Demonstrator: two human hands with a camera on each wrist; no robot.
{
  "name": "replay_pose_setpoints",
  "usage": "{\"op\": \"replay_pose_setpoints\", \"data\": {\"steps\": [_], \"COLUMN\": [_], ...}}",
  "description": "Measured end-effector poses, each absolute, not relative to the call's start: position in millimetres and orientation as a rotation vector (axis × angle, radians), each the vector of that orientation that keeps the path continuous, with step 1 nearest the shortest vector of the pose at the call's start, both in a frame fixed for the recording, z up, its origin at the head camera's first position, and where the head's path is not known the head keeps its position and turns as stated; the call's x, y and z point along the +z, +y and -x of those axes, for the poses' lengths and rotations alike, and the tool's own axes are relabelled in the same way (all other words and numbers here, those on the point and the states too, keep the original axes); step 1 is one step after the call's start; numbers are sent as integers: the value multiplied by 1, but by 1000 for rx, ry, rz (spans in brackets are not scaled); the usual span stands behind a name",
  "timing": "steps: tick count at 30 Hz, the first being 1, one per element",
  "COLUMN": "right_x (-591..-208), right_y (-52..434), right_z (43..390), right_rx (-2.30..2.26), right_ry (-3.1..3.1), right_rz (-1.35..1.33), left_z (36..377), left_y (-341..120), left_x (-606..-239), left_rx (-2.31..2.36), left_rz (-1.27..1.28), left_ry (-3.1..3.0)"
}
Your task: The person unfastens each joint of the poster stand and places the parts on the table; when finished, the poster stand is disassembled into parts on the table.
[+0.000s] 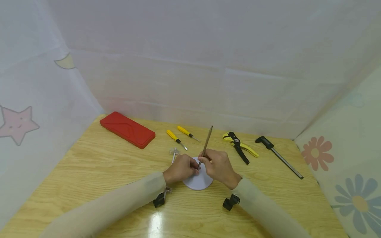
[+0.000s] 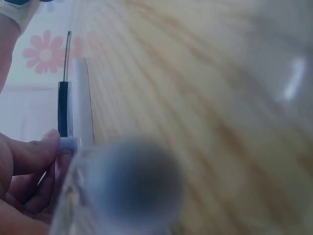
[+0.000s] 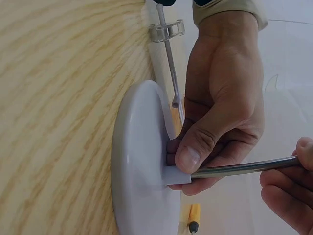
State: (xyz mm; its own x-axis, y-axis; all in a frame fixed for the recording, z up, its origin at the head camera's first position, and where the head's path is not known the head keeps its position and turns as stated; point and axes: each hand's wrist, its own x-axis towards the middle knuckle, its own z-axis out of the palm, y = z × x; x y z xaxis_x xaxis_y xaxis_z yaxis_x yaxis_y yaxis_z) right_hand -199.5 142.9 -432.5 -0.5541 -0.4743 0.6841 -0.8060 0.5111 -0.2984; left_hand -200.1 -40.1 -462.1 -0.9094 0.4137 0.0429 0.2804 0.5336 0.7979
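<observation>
The person wears a long-sleeved top in pale beige; each sleeve (image 1: 119,201) is loose and softly creased, and ends in a snug cuff at the wrist. A small black camera mount (image 1: 230,202) is strapped under each wrist. The left hand (image 1: 180,168) and right hand (image 1: 219,167) are bare, without rings or gloves.

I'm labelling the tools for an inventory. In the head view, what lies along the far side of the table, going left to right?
Red case → first yellow screwdriver → second yellow screwdriver → yellow-and-black wire stripper → black caliper.
</observation>
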Motion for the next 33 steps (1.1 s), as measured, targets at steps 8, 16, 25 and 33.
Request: {"op": "replay_pose_setpoints", "data": {"steps": [8, 16, 25, 33], "right_x": [-432, -415, -364, -359], "right_y": [145, 149, 163, 169], "right_z": [199, 203, 212, 208], "right_rx": [823, 818, 917, 952], "right_ry": [-2227, -2224, -2300, -2368], "right_rz": [-1035, -1010, -959, -916], "left_z": [201, 200, 203, 204], "left_y": [-36, -38, -43, -41], "left_x": [-465, -463, -463, -463], "left_rx": [1316, 1311, 1259, 1260], "left_rz": [-604, -572, -517, -553], "left_ry": [2642, 2631, 2635, 2623]}}
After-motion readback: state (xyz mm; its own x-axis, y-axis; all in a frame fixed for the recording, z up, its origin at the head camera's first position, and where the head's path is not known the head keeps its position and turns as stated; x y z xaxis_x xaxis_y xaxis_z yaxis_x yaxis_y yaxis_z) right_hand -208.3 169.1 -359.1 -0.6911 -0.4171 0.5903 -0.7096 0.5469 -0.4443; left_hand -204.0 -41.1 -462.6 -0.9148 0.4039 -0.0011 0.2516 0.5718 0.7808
